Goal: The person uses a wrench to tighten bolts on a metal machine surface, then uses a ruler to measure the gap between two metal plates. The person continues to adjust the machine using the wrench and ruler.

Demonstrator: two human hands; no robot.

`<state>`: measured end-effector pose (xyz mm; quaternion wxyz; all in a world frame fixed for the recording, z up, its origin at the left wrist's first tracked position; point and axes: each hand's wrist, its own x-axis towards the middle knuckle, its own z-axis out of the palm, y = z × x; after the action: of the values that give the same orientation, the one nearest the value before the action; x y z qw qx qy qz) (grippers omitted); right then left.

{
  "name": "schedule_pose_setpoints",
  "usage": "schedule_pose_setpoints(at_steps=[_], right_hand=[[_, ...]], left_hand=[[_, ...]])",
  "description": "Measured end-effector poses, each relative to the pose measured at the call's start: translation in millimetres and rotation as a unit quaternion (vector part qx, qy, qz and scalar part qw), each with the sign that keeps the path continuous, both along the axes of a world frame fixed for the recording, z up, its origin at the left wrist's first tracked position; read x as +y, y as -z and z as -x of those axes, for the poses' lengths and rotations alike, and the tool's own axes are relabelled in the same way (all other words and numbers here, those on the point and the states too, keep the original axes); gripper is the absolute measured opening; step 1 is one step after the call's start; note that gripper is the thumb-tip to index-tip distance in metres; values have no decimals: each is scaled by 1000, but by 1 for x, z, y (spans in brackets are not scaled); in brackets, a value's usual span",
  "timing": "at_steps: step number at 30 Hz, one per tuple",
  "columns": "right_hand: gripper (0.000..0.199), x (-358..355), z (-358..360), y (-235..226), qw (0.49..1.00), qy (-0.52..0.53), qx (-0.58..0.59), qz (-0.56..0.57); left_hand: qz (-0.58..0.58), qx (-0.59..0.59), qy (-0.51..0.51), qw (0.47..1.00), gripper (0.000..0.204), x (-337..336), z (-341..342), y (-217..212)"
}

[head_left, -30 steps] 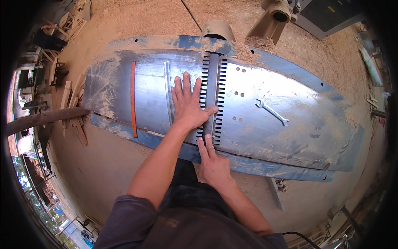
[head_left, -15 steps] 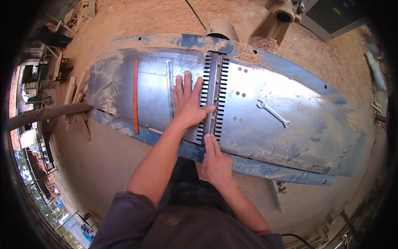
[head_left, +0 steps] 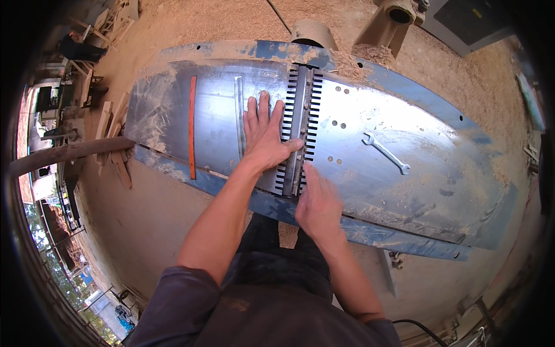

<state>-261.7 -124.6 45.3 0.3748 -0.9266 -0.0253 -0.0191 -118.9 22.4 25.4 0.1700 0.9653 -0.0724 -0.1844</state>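
In front of me is a steel jointer bed point(head_left: 404, 196) with a cutter head point(head_left: 298, 127) set crosswise between two toothed lips. My left hand point(head_left: 267, 139) lies flat on the plate left of the cutter head, fingers spread, its thumb reaching over onto the head. Nearer me, my right hand point(head_left: 319, 199) is at the right toothed lip, fingers stretched forward and blurred by motion; nothing shows in it. A thin metal strip point(head_left: 239, 115) lies beside my left hand, and an orange-red strip point(head_left: 192, 127) farther left. On the right plate rests an open-ended wrench point(head_left: 386, 153).
Sawdust coats the plates and the blue frame edge point(head_left: 404, 237). A pipe-like metal duct point(head_left: 312, 34) stands behind the bed, and a second one point(head_left: 384, 26) farther right. A wooden pole point(head_left: 69, 155) meets the left end. Wood scraps point(head_left: 118, 159) lie on the floor.
My right hand has lifted off the near end of the cutter head and moved right and forward. My left hand stays on the plate and head. The view has shifted slightly.
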Motion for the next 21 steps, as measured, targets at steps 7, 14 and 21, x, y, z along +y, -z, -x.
schedule_pose_setpoints(at_steps=[7,14,21], right_hand=[[65,-2,-63,12,997,-27,-56,39],[65,-4,-60,22,988,-60,-64,125],[64,-10,-73,16,970,-106,-82,202]], left_hand=[[1,21,9,1000,110,3,-2,-4],[24,-12,14,1000,99,6,2,-2],[36,-21,18,999,97,10,2,5]])
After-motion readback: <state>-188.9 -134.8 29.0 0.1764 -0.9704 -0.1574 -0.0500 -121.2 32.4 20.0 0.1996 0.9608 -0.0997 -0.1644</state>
